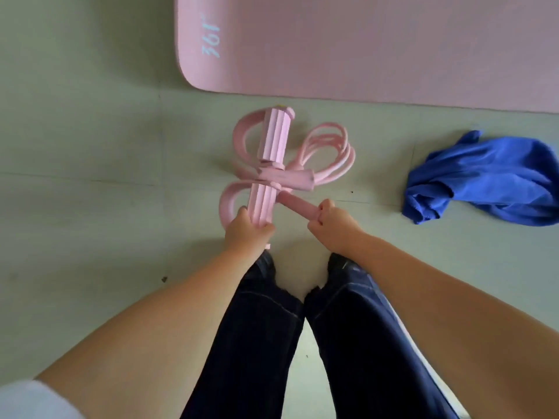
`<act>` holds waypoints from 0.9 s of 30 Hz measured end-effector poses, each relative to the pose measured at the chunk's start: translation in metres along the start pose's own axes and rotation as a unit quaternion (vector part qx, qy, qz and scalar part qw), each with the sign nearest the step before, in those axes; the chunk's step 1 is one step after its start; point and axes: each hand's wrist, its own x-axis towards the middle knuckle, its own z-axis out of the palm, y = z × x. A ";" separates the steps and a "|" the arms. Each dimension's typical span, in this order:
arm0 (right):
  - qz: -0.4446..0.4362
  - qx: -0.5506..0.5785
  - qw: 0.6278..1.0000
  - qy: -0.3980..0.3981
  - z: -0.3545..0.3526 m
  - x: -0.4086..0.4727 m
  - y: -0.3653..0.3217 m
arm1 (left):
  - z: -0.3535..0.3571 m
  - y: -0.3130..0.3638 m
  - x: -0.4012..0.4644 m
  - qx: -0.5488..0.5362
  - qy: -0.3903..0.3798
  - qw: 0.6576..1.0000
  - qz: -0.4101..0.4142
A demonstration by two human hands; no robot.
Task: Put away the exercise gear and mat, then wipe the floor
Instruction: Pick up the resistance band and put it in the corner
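The pink resistance-band pedal puller (273, 164) is lying on the floor (90, 146) just ahead of the feet, at about twelve o'clock from the person. Its near foam bar is being gripped by the left hand (248, 229), fingers closed round the bar's lower end. One pink handle (298, 205) is being held by the right hand (329, 220), fingers curled shut on it, at about one o'clock. The second handle and the looped tubes are lying loose beyond, toward twelve o'clock.

The pink mat (378, 46) is lying flat and unrolled further out, from twelve to two o'clock, apart from the puller. A crumpled blue cloth (484, 179) is resting on the floor at about two o'clock.

Judged from here, the risk is being carried by the slack tubes: if the puller is lifted by only the two held parts, the free handle may be left dangling and swinging, or the elastic may be stretched and snapped back. The loops could also be snagged underfoot.
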 end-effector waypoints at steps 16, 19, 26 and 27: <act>0.035 0.348 0.919 0.183 -0.168 -0.421 -0.068 | -0.145 0.206 -0.364 0.190 -0.036 0.947 0.258; 0.018 0.388 0.890 0.241 -0.182 -0.482 -0.068 | -0.153 0.224 -0.422 0.208 -0.032 0.929 0.305; -0.021 0.430 0.823 0.371 -0.195 -0.585 -0.022 | -0.126 0.275 -0.516 0.281 -0.071 0.857 0.427; -0.013 0.426 0.820 0.383 -0.200 -0.595 -0.008 | -0.116 0.285 -0.528 0.301 -0.070 0.842 0.442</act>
